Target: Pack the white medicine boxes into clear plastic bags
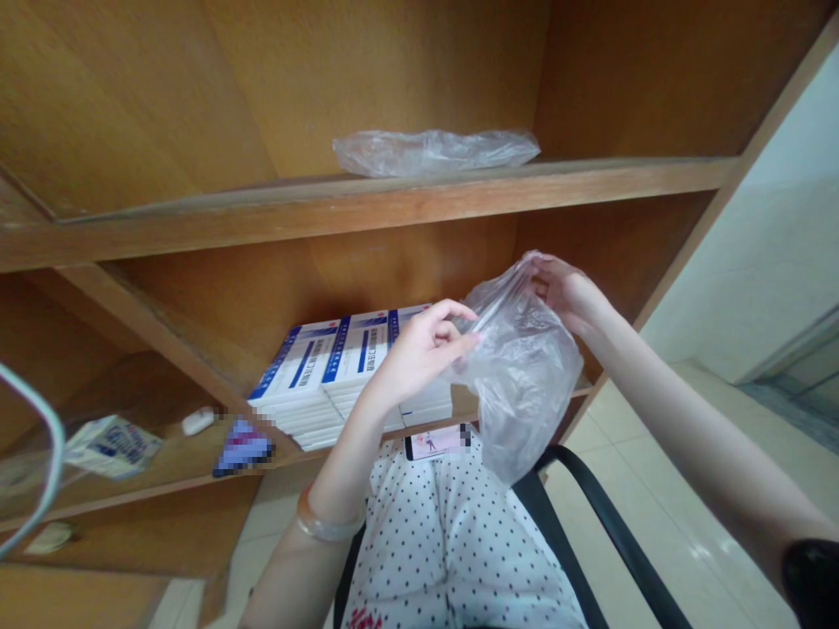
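A clear plastic bag (524,376) hangs crumpled between my two hands, above my lap. My left hand (433,345) pinches its left edge between thumb and fingers. Higher up on the other side, my right hand (557,288) grips the bag's top rim, with the fingers closed on the film. Behind my left hand, several stacks of white and blue printed booklets or flat boxes (311,367) stand on the shelf; my forearm hides part of them. A phone (436,443) with a lit screen lies just below them, by my lap.
Another clear plastic bag (436,153) lies flat on the upper wooden shelf (393,210). To the left are a small carton (113,445), a white object (197,421) and a blue packet (242,447). A chair's black armrest (609,524) curves at my right; a white cable (52,437) hangs far left.
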